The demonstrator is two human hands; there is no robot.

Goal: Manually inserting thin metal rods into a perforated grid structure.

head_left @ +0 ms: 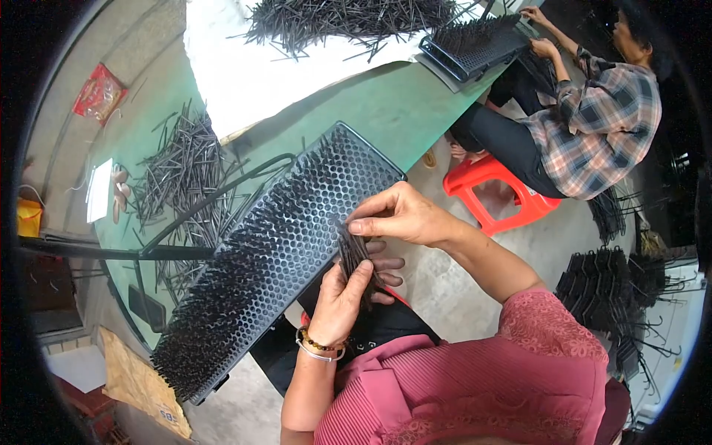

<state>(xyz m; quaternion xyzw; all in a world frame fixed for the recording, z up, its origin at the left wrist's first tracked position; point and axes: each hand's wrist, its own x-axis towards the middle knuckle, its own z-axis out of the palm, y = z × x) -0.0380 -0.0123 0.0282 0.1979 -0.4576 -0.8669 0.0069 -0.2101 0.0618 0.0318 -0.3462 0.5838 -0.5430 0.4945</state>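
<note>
Just above the wearer's lap, the left hand (337,297) is gripping a bundle of dark sticks (356,259), thumb across it, the other fingers wrapping its far side. Touching the bundle's upper end, the right hand (404,219) is drawing thumb and forefinger into a narrow pinch; whether a single stick is sitting between them I cannot tell. Around the left wrist, a beaded bracelet (320,344) and a pale bangle (323,357) are showing.

Just beyond and left of both hands, a black perforated tray (330,189) is slanting; sticks are standing densely along its far side and lower left end, while bare holes are facing the hands. Farther left of the hands, loose dark sticks (189,167) are lying scattered on a green tabletop (386,119).

Ahead of the hands, a white sheet (274,81) is covering part of the tabletop and bearing a larger heap of sticks (348,22). Ahead and right of the right hand, a co-worker (604,119) is sitting on a red stool (475,185), hands reaching to a second tray (493,52).
</note>
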